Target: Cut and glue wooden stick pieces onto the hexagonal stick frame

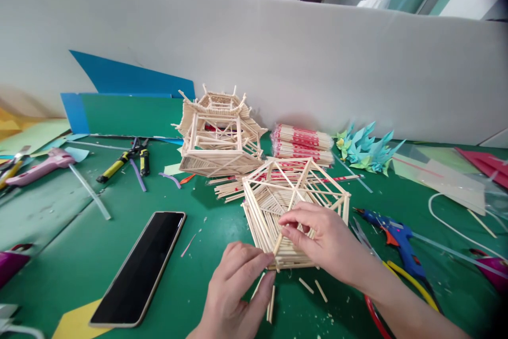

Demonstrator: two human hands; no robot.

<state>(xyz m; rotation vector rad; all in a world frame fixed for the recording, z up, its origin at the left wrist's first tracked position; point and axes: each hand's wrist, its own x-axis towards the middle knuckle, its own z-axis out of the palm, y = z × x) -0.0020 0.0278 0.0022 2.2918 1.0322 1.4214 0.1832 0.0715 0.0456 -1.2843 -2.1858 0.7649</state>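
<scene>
A many-sided frame of thin wooden sticks (249,207) stands on the green table in front of me, with spoke-like sticks meeting at its upper middle. One slanting wooden stick (279,242) runs along its near side. My right hand (321,236) pinches this stick between thumb and fingers, above the frame. At the stick's lower end, by the frame's near corner, my left hand (238,286) closes thumb and forefinger on it. Short cut stick pieces (306,285) lie below the frame. The right hand hides part of the frame's inside.
Behind stands a stick-built pavilion model (212,162), beside bundled sticks (304,143) and blue folded paper (367,149). At right lie a blue glue gun (402,241) and yellow-handled cutters (413,282). A phone (138,270), pliers (113,167) and a pink glue gun (42,170) lie left.
</scene>
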